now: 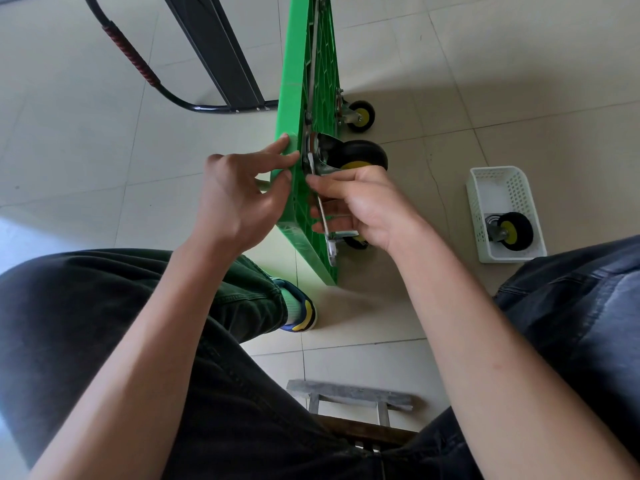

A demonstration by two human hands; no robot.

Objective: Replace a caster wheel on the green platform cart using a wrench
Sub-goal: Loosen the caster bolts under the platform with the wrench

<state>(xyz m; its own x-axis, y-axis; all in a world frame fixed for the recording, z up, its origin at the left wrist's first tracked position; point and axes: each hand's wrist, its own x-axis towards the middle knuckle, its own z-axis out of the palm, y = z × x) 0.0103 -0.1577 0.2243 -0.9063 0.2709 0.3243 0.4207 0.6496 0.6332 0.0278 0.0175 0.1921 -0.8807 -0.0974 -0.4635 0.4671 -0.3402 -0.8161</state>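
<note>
Head view: right hand (363,206) fingers curl around wrench (321,206), its head on caster wheel (356,155) mount. Left hand (239,192) fingers straight, tips pressing edge of green cart (289,109), which stands on its side on the floor. Spare caster (512,232) lies in white basket (485,188) to the right.

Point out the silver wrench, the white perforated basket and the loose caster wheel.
Silver metal wrench (322,211): head view, handle.
White perforated plastic basket (516,188): head view, right wall.
Loose black-and-yellow caster wheel (515,231): head view, yellow hub.
</note>
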